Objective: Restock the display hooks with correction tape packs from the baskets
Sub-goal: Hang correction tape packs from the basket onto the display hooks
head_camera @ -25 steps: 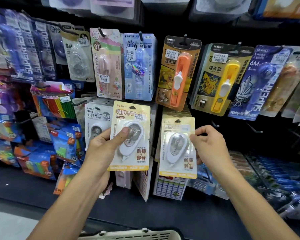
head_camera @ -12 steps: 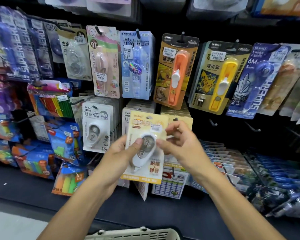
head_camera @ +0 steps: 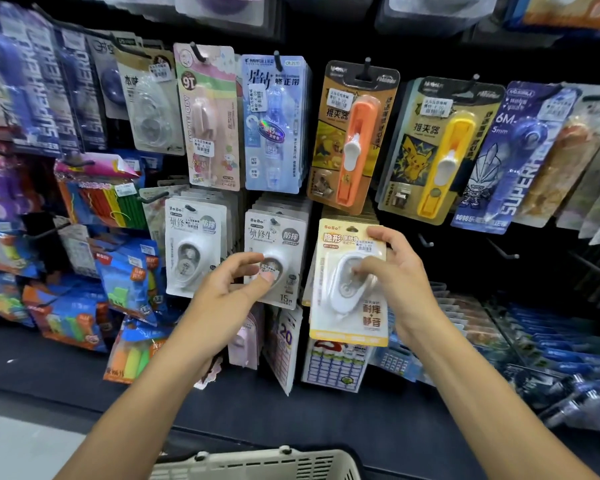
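Now the right hand [head_camera: 400,271] pinches a yellow correction tape pack [head_camera: 349,285] at its hook; the left hand [head_camera: 229,289], fingers loosely apart, touches a hanging grey pack [head_camera: 274,237].

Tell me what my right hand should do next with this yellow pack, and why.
Probably ease the yellow pack back onto its hook and let go: your right hand holds it by the top and blister in front of the matching stack, hang hole up at hook height. The left hand holds nothing.

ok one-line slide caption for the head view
Right hand hangs yellow-carded correction tape pack on display hook; left hand empty.
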The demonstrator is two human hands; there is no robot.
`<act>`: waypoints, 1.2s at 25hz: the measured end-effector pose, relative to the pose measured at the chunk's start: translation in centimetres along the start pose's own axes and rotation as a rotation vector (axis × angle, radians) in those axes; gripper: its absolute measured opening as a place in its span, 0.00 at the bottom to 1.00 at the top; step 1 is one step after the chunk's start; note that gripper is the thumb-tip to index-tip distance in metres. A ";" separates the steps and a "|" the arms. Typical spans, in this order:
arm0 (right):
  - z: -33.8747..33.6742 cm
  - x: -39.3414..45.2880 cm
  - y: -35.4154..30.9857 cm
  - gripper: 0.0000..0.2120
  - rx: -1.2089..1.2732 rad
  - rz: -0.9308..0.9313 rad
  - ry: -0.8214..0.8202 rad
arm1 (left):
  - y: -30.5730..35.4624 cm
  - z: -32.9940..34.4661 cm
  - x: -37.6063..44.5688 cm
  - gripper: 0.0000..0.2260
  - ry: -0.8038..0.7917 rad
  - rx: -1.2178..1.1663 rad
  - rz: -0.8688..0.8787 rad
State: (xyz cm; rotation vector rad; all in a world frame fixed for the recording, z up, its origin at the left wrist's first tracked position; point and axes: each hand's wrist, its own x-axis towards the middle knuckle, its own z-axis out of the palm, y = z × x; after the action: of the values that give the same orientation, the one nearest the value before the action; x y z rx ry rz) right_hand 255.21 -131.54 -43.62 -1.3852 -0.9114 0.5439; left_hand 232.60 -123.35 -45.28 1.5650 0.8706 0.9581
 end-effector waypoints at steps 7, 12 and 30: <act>-0.3 0.0 1.6 0.27 -0.412 -0.114 -0.084 | -0.7 0.0 0.0 0.16 -0.014 0.154 0.055; 0.5 2.5 3.3 0.28 -0.612 -0.222 0.016 | -1.3 0.3 -0.3 0.20 -0.057 0.312 0.093; 7.9 -11.2 16.3 0.06 -0.526 -0.008 0.184 | -18.0 -3.3 -8.3 0.15 -0.312 0.914 -0.382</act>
State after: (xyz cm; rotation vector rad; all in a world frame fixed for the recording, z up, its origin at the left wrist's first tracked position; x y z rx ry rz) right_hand 245.39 -133.37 -62.49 -1.8679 -0.9462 0.1641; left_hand 225.14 -126.28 -63.76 2.1035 1.4126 -0.0131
